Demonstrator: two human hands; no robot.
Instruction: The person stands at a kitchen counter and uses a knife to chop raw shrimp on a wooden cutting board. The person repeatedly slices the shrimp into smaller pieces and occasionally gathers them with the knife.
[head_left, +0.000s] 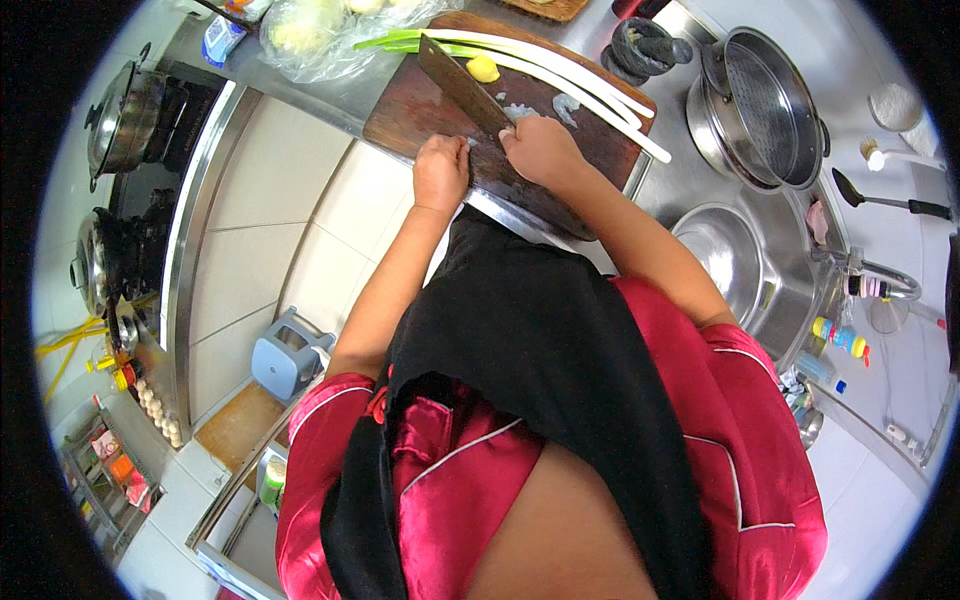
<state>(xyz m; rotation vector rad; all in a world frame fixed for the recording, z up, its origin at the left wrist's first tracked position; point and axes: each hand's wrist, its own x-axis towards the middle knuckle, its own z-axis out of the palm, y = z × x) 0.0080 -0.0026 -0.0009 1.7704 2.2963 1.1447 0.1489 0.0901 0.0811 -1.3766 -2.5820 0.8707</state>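
Observation:
My right hand (546, 152) grips the handle of a cleaver (465, 86), whose dark, broad blade points up and left across the wooden cutting board (397, 97). My left hand (442, 174) rests at the board's near edge with its fingers bunched together. By its fingertips shows a small pale scrap (471, 141); whether the fingers hold it is hidden. Translucent, pale pieces (566, 109) lie beyond my right hand. A yellow piece, perhaps peeled ginger (482, 69), sits beside the blade. Long scallion or leek stalks (555, 73) stretch along the board's far side.
A plastic bag of pale vegetables (307, 37) is at the far left of the counter. To the right stand a stone mortar (645, 49), a steel steamer pot (765, 112) and a sink with a metal basin (720, 255). Lidded pots (124, 120) occupy the left stove.

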